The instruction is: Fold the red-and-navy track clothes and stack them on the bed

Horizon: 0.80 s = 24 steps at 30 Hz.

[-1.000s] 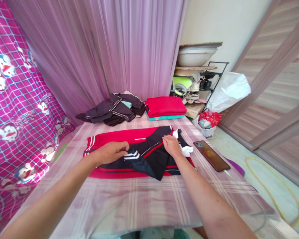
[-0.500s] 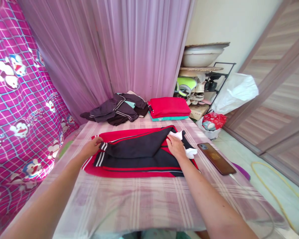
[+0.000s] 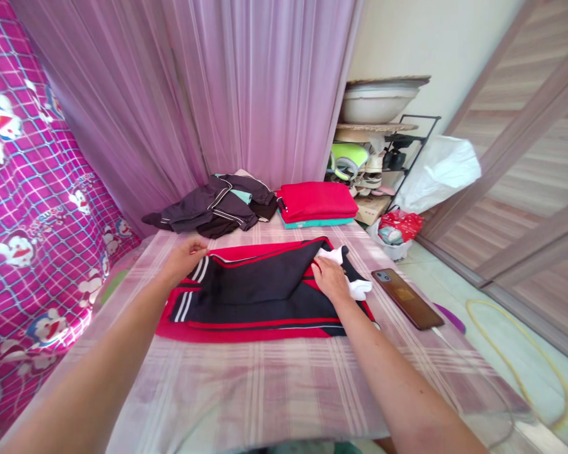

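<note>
A red and black jacket lies folded on the plaid-covered table, its black sleeves laid across the body toward the left. White stripes band both cuffs. My left hand is closed in a pinch on the upper sleeve's cuff, at the jacket's far left corner. On the right, my right hand rests flat on the jacket beside its white collar, fingers stretched out and pressing on the cloth. The lower cuff lies on the red fabric, apart from my left hand.
A pile of dark clothes lies at the back of the table, with a folded red garment on a teal one to its right. A phone with a cable lies near the right edge. A shoe rack stands beyond.
My left hand has moved away from me and slightly right with the upper cuff, straightening that sleeve toward the jacket's far edge. My right hand stays on the jacket. The view has shifted slightly.
</note>
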Each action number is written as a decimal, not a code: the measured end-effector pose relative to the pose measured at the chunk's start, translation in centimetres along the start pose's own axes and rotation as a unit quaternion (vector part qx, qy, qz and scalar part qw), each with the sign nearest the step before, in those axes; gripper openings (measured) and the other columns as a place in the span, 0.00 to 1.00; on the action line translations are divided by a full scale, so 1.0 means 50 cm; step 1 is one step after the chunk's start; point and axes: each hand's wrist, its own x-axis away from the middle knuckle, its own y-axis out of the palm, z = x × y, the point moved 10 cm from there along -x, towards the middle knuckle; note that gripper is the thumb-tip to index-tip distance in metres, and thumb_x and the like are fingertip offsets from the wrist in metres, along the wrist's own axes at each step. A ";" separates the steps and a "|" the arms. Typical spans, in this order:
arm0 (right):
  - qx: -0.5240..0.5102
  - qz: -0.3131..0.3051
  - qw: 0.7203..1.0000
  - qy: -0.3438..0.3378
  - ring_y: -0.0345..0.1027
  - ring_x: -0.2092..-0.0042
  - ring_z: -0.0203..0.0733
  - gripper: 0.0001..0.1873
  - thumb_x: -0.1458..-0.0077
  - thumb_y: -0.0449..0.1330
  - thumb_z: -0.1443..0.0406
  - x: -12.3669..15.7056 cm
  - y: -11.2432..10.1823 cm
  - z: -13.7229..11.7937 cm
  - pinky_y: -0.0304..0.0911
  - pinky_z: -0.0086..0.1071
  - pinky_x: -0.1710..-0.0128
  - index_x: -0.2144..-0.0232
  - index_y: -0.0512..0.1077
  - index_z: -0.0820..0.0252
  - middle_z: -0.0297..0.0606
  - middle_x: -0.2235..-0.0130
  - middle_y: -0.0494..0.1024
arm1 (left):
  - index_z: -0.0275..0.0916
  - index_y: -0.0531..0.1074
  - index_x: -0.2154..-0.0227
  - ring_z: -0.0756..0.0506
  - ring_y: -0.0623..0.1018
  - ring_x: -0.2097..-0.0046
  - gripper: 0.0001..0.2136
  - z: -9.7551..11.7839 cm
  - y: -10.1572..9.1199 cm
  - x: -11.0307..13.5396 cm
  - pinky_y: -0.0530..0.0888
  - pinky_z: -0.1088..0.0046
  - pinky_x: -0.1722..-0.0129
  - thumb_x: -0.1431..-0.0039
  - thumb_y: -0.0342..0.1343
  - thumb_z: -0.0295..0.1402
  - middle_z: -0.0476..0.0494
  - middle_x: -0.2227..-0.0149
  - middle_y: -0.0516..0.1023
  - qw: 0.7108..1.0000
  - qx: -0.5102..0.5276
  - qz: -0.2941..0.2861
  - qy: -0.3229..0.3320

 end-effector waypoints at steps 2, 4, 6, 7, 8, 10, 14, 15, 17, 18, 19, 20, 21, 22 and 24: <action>0.004 -0.009 1.000 0.004 0.72 0.49 0.50 0.20 0.33 0.47 0.62 0.000 -0.002 -0.002 0.62 0.40 0.44 0.51 0.75 0.65 0.49 0.49 0.79 | 0.41 0.73 0.69 0.46 0.77 0.64 0.11 0.046 -0.001 -0.013 0.73 0.71 0.60 0.53 0.58 0.40 0.49 0.68 0.79 0.999 0.020 0.018 0.036; 0.010 -0.014 1.000 0.008 0.72 0.49 0.49 0.20 0.33 0.47 0.62 0.000 -0.006 -0.004 0.61 0.39 0.45 0.51 0.76 0.63 0.48 0.50 0.79 | 0.40 0.74 0.68 0.47 0.76 0.64 0.10 0.074 -0.006 -0.024 0.73 0.71 0.59 0.52 0.58 0.38 0.49 0.68 0.79 0.998 0.026 0.024 0.045; 0.017 -0.018 1.000 0.011 0.72 0.50 0.49 0.19 0.34 0.47 0.62 0.001 -0.010 -0.005 0.62 0.39 0.45 0.52 0.76 0.62 0.47 0.50 0.80 | 0.40 0.75 0.66 0.48 0.76 0.64 0.10 0.092 -0.020 -0.034 0.73 0.72 0.59 0.52 0.59 0.38 0.49 0.68 0.79 0.997 0.040 0.031 0.053; 0.019 -0.021 1.000 0.011 0.72 0.50 0.50 0.19 0.34 0.47 0.62 0.001 -0.010 -0.006 0.62 0.39 0.46 0.53 0.76 0.62 0.47 0.50 0.80 | 0.40 0.75 0.65 0.48 0.76 0.65 0.11 0.099 -0.029 -0.040 0.73 0.73 0.60 0.51 0.59 0.38 0.49 0.68 0.79 0.996 0.056 0.036 0.062; 0.020 -0.022 0.999 0.011 0.72 0.50 0.50 0.19 0.34 0.47 0.63 0.001 -0.011 -0.007 0.62 0.39 0.46 0.53 0.76 0.62 0.48 0.50 0.80 | 0.39 0.75 0.64 0.49 0.76 0.65 0.12 0.104 -0.039 -0.047 0.73 0.73 0.61 0.51 0.59 0.39 0.49 0.67 0.79 0.993 0.079 0.043 0.073; 0.019 -0.024 0.999 0.014 0.72 0.50 0.50 0.20 0.34 0.47 0.63 0.001 -0.010 -0.006 0.61 0.40 0.45 0.53 0.76 0.63 0.49 0.50 0.80 | 0.39 0.75 0.60 0.50 0.76 0.66 0.15 0.099 -0.061 -0.060 0.73 0.75 0.63 0.50 0.59 0.40 0.49 0.66 0.78 0.986 0.123 0.065 0.087; 0.021 -0.030 0.999 0.019 0.71 0.48 0.52 0.21 0.35 0.48 0.63 0.000 -0.004 -0.004 0.60 0.41 0.43 0.50 0.76 0.66 0.51 0.48 0.79 | 0.38 0.75 0.60 0.47 0.77 0.65 0.15 0.008 -0.083 -0.071 0.74 0.72 0.63 0.49 0.57 0.38 0.46 0.66 0.80 0.992 0.055 0.106 0.030; 0.022 -0.031 0.999 0.018 0.71 0.48 0.52 0.21 0.35 0.48 0.63 0.000 -0.002 -0.003 0.60 0.41 0.43 0.50 0.76 0.66 0.51 0.48 0.79 | 0.38 0.76 0.61 0.45 0.78 0.63 0.13 -0.028 -0.082 -0.066 0.74 0.70 0.60 0.49 0.56 0.37 0.45 0.65 0.80 0.994 -0.002 0.106 0.002; 0.026 -0.030 0.999 0.017 0.71 0.47 0.52 0.21 0.35 0.48 0.63 0.000 0.000 -0.003 0.59 0.41 0.42 0.50 0.76 0.67 0.51 0.48 0.79 | 0.37 0.77 0.63 0.42 0.79 0.60 0.12 -0.103 -0.069 -0.045 0.75 0.66 0.56 0.49 0.54 0.33 0.42 0.63 0.82 0.989 -0.108 0.084 -0.054; 0.028 -0.028 0.999 0.016 0.71 0.47 0.51 0.22 0.35 0.48 0.63 0.000 0.000 -0.002 0.59 0.41 0.42 0.50 0.76 0.68 0.51 0.48 0.79 | 0.37 0.77 0.61 0.40 0.80 0.58 0.13 -0.135 -0.057 -0.032 0.75 0.64 0.55 0.48 0.53 0.34 0.39 0.61 0.82 0.984 -0.153 0.058 -0.070; 0.029 -0.027 0.999 0.015 0.71 0.46 0.51 0.22 0.34 0.48 0.62 0.001 0.001 -0.002 0.59 0.41 0.42 0.50 0.76 0.67 0.51 0.48 0.79 | 0.36 0.77 0.59 0.39 0.80 0.57 0.15 -0.158 -0.048 -0.018 0.75 0.62 0.54 0.47 0.53 0.35 0.37 0.60 0.82 0.978 -0.189 0.042 -0.074; 0.031 -0.026 0.999 0.014 0.71 0.46 0.51 0.22 0.34 0.48 0.62 0.001 0.001 -0.002 0.59 0.41 0.42 0.50 0.76 0.67 0.51 0.48 0.79 | 0.36 0.77 0.57 0.38 0.79 0.55 0.16 -0.169 -0.041 -0.006 0.75 0.61 0.53 0.45 0.52 0.36 0.36 0.57 0.81 0.973 -0.217 0.036 -0.063; 0.033 -0.025 0.999 0.012 0.71 0.46 0.51 0.22 0.34 0.48 0.62 0.001 0.002 -0.002 0.59 0.41 0.42 0.50 0.76 0.67 0.51 0.48 0.79 | 0.36 0.77 0.55 0.37 0.79 0.52 0.18 -0.170 -0.033 0.004 0.74 0.60 0.51 0.44 0.50 0.37 0.35 0.55 0.81 0.970 -0.239 0.035 -0.038; 0.035 -0.024 0.999 0.008 0.71 0.47 0.51 0.22 0.34 0.48 0.62 0.001 0.003 -0.002 0.60 0.41 0.42 0.50 0.76 0.67 0.51 0.48 0.79 | 0.36 0.76 0.53 0.37 0.78 0.50 0.19 -0.161 -0.025 0.013 0.73 0.60 0.49 0.42 0.49 0.38 0.34 0.53 0.80 0.967 -0.253 0.039 -0.003; 0.040 -0.024 0.999 0.000 0.71 0.47 0.52 0.22 0.35 0.48 0.62 0.001 0.005 -0.005 0.60 0.42 0.42 0.51 0.77 0.67 0.51 0.49 0.79 | 0.36 0.76 0.51 0.38 0.76 0.46 0.20 -0.127 0.001 0.027 0.71 0.61 0.43 0.39 0.46 0.40 0.35 0.48 0.78 0.959 -0.272 0.036 0.076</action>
